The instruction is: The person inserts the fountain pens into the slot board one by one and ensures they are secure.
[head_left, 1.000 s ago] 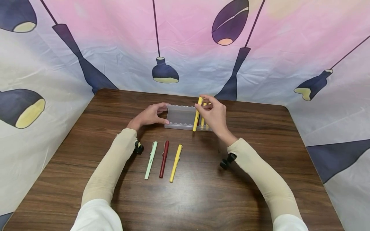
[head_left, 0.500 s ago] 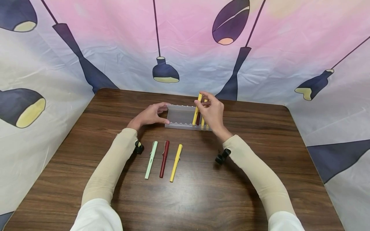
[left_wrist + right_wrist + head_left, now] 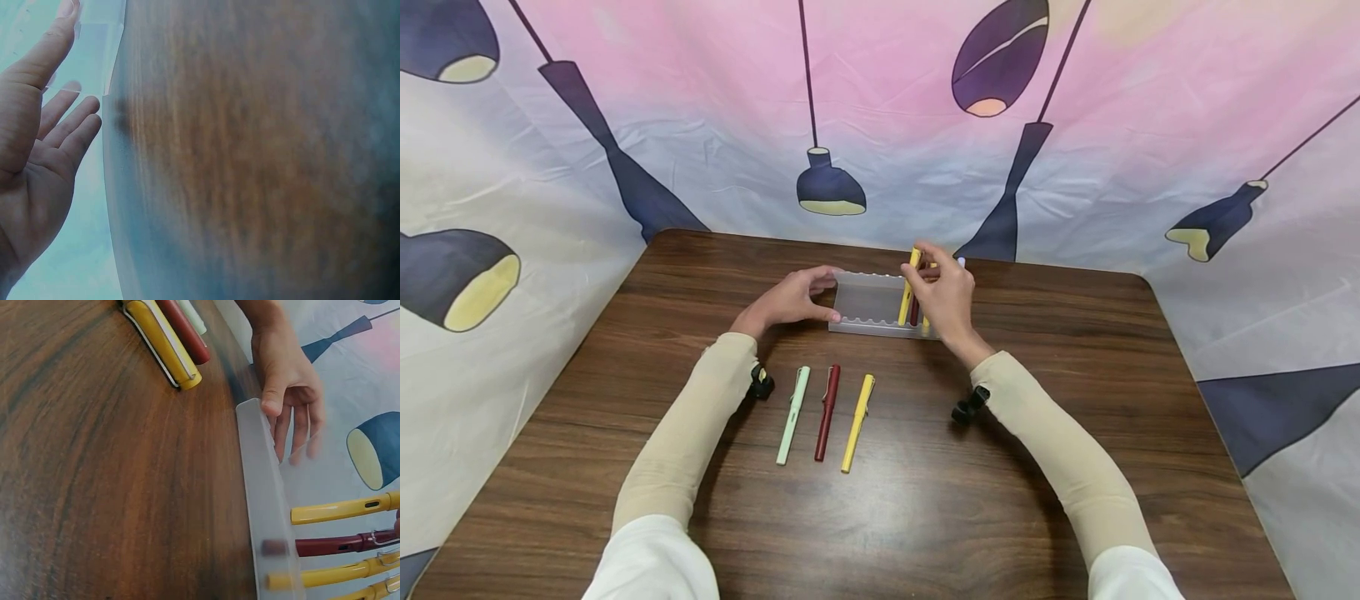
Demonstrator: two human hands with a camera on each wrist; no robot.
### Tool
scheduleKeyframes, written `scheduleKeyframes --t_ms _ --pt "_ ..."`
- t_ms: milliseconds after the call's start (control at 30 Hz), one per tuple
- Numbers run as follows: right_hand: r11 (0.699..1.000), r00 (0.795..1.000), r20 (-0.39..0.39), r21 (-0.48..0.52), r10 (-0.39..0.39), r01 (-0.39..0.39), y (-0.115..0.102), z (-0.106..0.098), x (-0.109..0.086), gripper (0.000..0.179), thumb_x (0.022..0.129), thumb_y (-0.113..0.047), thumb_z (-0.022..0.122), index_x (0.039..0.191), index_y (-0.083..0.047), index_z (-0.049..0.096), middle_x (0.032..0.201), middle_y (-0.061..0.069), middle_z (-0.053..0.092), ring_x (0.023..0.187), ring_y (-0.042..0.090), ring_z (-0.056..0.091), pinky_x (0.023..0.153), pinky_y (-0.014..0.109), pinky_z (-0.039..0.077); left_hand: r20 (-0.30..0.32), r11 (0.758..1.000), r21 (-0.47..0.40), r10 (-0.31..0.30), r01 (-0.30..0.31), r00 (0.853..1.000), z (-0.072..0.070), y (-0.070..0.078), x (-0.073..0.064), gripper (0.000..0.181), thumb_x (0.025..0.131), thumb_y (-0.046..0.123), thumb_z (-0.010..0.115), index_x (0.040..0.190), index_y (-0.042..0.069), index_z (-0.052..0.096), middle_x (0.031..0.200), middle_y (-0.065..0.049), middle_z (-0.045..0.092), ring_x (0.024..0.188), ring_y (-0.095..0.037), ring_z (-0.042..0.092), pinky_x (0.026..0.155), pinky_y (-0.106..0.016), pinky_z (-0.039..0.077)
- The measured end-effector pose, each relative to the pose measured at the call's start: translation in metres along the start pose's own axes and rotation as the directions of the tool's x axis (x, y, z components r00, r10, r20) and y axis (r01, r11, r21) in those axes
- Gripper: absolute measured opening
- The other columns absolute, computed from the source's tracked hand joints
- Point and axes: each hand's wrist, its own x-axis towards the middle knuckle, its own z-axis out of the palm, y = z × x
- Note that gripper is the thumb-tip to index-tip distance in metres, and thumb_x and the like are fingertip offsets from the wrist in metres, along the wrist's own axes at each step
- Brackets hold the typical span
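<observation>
My right hand (image 3: pixel 947 296) pinches a yellow pen (image 3: pixel 907 287) near its cap end, over the clear plastic pen tray (image 3: pixel 880 330). Its lower end lies at the tray's notched near edge, left of a dark red pen (image 3: pixel 328 545) and a yellow pen (image 3: pixel 325 575) that sit side by side in the tray. Another yellow pen (image 3: pixel 365 594) shows at the right wrist view's lower edge. My left hand (image 3: pixel 790 297) holds the tray's left end, thumb at the near corner and fingers at the far side. The pinching fingertips are mostly outside the right wrist view.
Nearer on the wooden table (image 3: pixel 925 517) lie a mint green pen (image 3: pixel 793 417), a dark red pen (image 3: pixel 827 414) and a yellow pen (image 3: pixel 857 423) in a row. A pale lavender tip (image 3: pixel 961 262) shows behind my right hand. A printed cloth (image 3: pixel 715 167) hangs behind the table.
The right hand has brought the yellow pen slightly left and away from me, its lower end shifting from in front of the tray to the notched edge. The left hand keeps its place.
</observation>
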Motion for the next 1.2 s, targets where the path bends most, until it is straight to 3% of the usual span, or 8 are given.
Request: scheduleKeyframes --t_ms 400,667,967,1200 --pt "0.999 1.000 0.009 -0.033 -0.016 0.016 0.004 0.003 -0.004 0.036 0.091 -0.018 0.080 0.125 -0.007 0.072 0.098 0.014 0.075 0.080 0.024 0.077 0.067 0.039 0.064 0.004 1.000 0.002 -0.005 0.005 1.000 0.000 -0.001 0.001 0.092 0.083 0.031 0.088 0.157 0.007 0.037 0.157 -0.020 0.043 0.145 -0.034 0.043 0.119 -0.050 0.040" --pt "0.999 0.998 0.058 -0.045 -0.006 0.009 0.005 0.004 -0.011 0.037 0.092 -0.020 0.079 0.126 -0.009 0.072 0.091 0.011 0.074 0.079 0.022 0.076 0.067 0.039 0.064 0.006 1.000 -0.002 -0.005 0.005 1.000 0.000 0.000 0.001 0.092 0.083 0.031 0.088 0.156 0.008 0.038 0.157 -0.020 0.043 0.145 -0.035 0.042 0.119 -0.050 0.039" --pt "0.999 0.993 0.112 -0.033 -0.027 0.031 0.004 -0.001 -0.012 0.038 0.093 -0.022 0.077 0.129 -0.009 0.071 0.098 0.012 0.075 0.079 0.022 0.076 0.066 0.041 0.063 0.006 1.000 -0.002 -0.008 0.008 1.000 0.000 -0.001 0.001 0.092 0.083 0.031 0.088 0.157 0.008 0.037 0.157 -0.020 0.043 0.146 -0.034 0.042 0.119 -0.049 0.039" --pt "0.999 0.989 0.140 -0.008 -0.051 0.053 0.003 -0.008 -0.009 0.035 0.093 -0.012 0.069 0.127 -0.009 0.073 0.104 0.014 0.076 0.078 0.026 0.076 0.069 0.044 0.063 0.003 1.000 -0.003 -0.011 0.011 1.000 0.000 0.000 0.000 0.093 0.083 0.031 0.088 0.157 0.007 0.037 0.157 -0.020 0.042 0.146 -0.034 0.042 0.119 -0.049 0.040"
